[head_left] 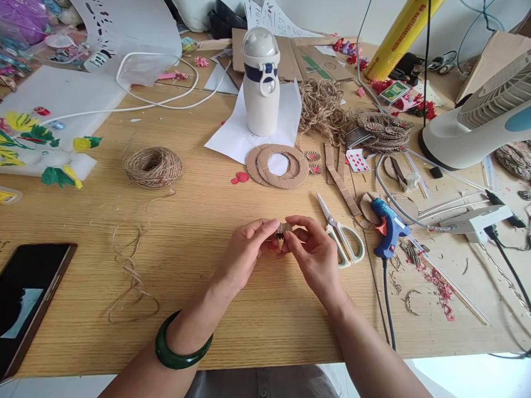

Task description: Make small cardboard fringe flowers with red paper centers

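Both hands meet over the middle of the wooden table [199, 287]. Between the fingertips is a small piece of corrugated cardboard [284, 228], its ridges showing at the lower side. My left hand [248, 251] pinches it from the left, and my right hand [313, 251] pinches it from the right. Part of the piece is hidden by the fingers. White-handled scissors [343, 237] lie just right of my right hand, blades pointing away. Beyond the hands are flat cardboard rings [265, 179], red paper discs [240, 177] and two small red-centred cardboard rosettes [314, 168].
A blue glue gun [389, 229] lies at right, near a power strip [481, 221] and scraps. Jute twine [153, 167] trails at left, above a phone [33, 304]. A white bottle [261, 94] stands on paper. A fan [477, 121] occupies the back right.
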Demonstrator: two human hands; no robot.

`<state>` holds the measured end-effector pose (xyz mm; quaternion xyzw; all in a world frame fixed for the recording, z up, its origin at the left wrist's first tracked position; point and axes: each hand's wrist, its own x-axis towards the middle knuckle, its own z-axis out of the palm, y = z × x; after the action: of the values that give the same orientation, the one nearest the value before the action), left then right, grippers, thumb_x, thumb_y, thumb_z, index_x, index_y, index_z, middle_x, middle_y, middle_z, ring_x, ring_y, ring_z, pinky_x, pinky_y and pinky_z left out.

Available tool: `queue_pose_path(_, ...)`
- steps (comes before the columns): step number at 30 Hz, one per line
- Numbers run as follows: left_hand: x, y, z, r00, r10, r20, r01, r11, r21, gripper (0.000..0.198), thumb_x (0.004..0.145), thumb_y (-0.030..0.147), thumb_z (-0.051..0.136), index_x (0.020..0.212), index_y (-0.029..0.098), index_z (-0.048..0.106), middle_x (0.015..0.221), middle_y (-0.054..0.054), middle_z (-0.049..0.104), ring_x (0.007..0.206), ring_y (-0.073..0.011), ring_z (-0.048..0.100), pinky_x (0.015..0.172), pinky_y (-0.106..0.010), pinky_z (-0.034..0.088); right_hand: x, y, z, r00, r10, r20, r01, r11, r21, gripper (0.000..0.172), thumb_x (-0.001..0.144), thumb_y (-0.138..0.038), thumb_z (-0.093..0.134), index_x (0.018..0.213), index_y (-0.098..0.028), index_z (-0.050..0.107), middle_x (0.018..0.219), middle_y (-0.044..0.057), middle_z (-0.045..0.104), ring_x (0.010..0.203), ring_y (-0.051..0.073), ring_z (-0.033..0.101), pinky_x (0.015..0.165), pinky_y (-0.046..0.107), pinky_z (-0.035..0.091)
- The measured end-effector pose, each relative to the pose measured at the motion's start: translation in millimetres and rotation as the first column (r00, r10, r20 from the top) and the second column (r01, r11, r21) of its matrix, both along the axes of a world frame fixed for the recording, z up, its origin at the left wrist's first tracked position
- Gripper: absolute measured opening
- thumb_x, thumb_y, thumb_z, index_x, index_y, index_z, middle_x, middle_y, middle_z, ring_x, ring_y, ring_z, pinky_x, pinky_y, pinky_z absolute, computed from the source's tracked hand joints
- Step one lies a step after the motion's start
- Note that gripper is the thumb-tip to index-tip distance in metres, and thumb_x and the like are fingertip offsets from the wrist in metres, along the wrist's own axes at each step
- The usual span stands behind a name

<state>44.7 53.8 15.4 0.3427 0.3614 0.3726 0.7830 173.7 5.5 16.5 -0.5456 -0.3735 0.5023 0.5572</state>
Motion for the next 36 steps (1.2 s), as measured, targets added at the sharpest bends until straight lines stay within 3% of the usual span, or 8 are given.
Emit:
queue_pose_path(10,-1.5,0.4,-6.6,0.996,0.075,-0.049,-0.077,0.997,-0.022,0.02,0.079,0.036,0.075,0.076,0.016,0.073,0.071,-0.001,0.063,0.067,-0.0119,0.054,0.059,-0.023,0.047,-0.6,-1.4,4.0,0.999,0.044,0.004,-0.044,0.999,-0.006,0.028,0.088,-0.035,0.069,0.11,-0.021,0.06,0.08,-0.001,0.066,0.064,0.013,0.067,0.061,0.03,0.061)
queue_pose_path(18,-2.7,1.1,-4.6,0.998,0.06,-0.026,-0.061,0.997,-0.053,0.021,0.077,0.037,0.078,0.078,0.016,0.076,0.075,-0.001,0.064,0.066,-0.01,0.052,0.058,-0.021,0.047,0.5,0.4,2.2,0.997,0.038,-0.069,-0.035,0.999,0.041,0.023,0.091,-0.034,0.065,0.109,-0.019,0.061,0.072,-0.002,0.062,0.062,0.012,0.064,0.06,0.028,0.06)
queue_pose_path(30,-0.8,-0.6,-4.0,0.997,0.074,-0.028,-0.074,0.997,-0.026,0.021,0.076,0.037,0.078,0.071,0.016,0.074,0.066,0.0,0.064,0.06,-0.0095,0.052,0.057,-0.022,0.046,4.6,6.7,-2.3,0.976,0.138,-0.167,-0.137,0.99,0.02,0.028,0.082,-0.039,0.075,0.099,-0.02,0.064,0.072,-0.002,0.066,0.063,0.013,0.063,0.059,0.027,0.058)
queue_pose_path(32,-1.0,0.4,-3.3,0.995,0.085,-0.041,-0.087,0.996,-0.028,0.021,0.076,0.036,0.078,0.071,0.017,0.074,0.069,-0.001,0.067,0.062,-0.0102,0.055,0.059,-0.023,0.046,6.1,7.5,-2.0,0.985,0.11,-0.135,-0.111,0.994,0.005,0.028,0.085,-0.041,0.072,0.101,-0.02,0.064,0.068,-0.003,0.063,0.061,0.013,0.062,0.059,0.027,0.057)
queue_pose_path(36,-3.6,5.2,-1.2,0.973,0.221,-0.061,-0.224,0.974,-0.039,0.019,0.072,0.035,0.081,0.073,0.018,0.074,0.083,-0.003,0.072,0.079,-0.0134,0.062,0.067,-0.023,0.049,9.9,10.3,-2.5,0.996,-0.086,-0.019,0.086,0.996,0.01,0.028,0.09,-0.046,0.064,0.102,-0.02,0.066,0.077,-0.001,0.063,0.06,0.011,0.059,0.063,0.028,0.056)
